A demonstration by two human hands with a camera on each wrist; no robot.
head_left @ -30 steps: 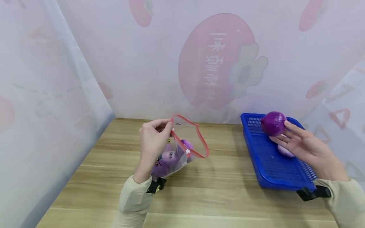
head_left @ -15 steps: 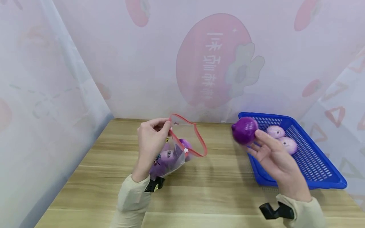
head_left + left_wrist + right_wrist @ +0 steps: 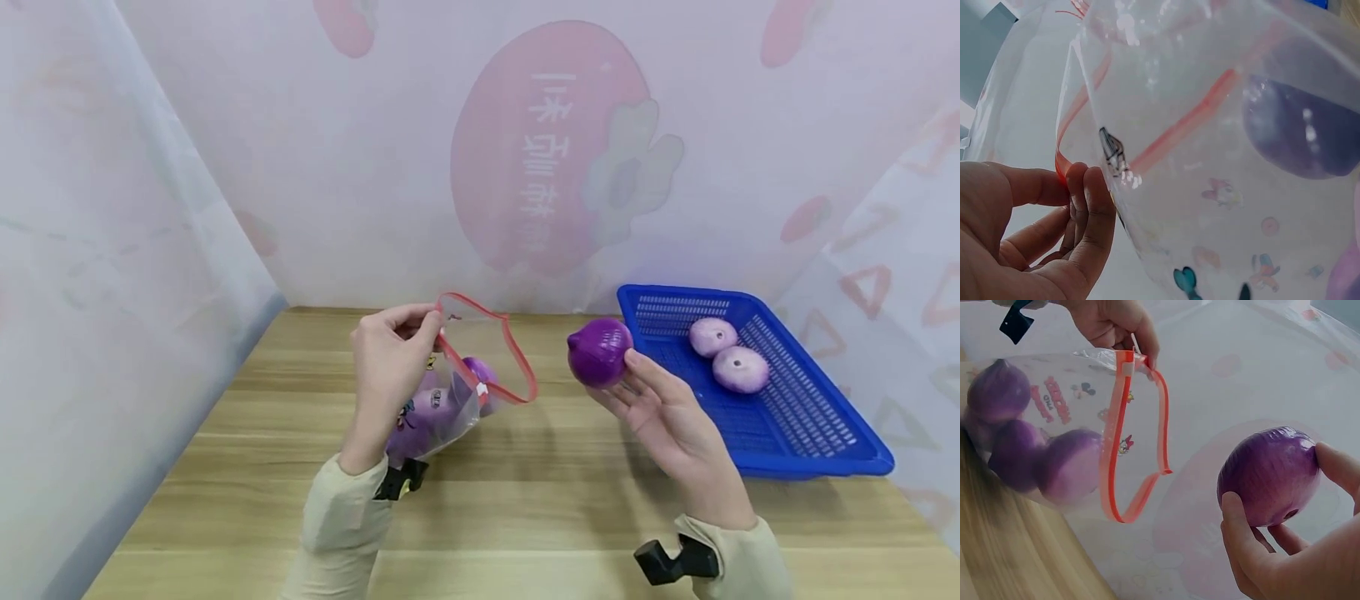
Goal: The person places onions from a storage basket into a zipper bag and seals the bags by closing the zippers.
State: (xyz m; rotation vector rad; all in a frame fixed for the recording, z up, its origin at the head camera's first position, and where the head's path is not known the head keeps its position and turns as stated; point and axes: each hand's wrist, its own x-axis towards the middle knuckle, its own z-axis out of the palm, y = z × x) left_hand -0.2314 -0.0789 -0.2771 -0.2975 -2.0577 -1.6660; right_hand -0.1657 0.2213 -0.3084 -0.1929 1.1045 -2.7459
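My left hand [image 3: 392, 354] pinches the red-edged rim of a clear zip bag [image 3: 467, 425] printed with small cartoons. The bag's mouth gapes toward the right. Several purple onions [image 3: 1013, 453] lie inside it, seen through the plastic in the right wrist view. To the right of the bag, my right hand [image 3: 667, 417] holds another purple onion [image 3: 600, 353] above the table, thumb on one side and fingers on the other. This onion is apart from the bag's red rim [image 3: 1113, 444]. In the left wrist view the thumb and fingers [image 3: 1094, 219] grip the bag's edge.
A blue plastic basket [image 3: 817, 462] with slotted walls stands on the wooden table [image 3: 517, 533] at the right. Two pale purple onions [image 3: 740, 370] lie in it. A printed cloth [image 3: 360, 183] hangs behind the table and along its sides.
My right hand has carried the purple onion left, from above the basket to between basket and bag. The two onions in the basket now show fully. My left hand keeps its grip.
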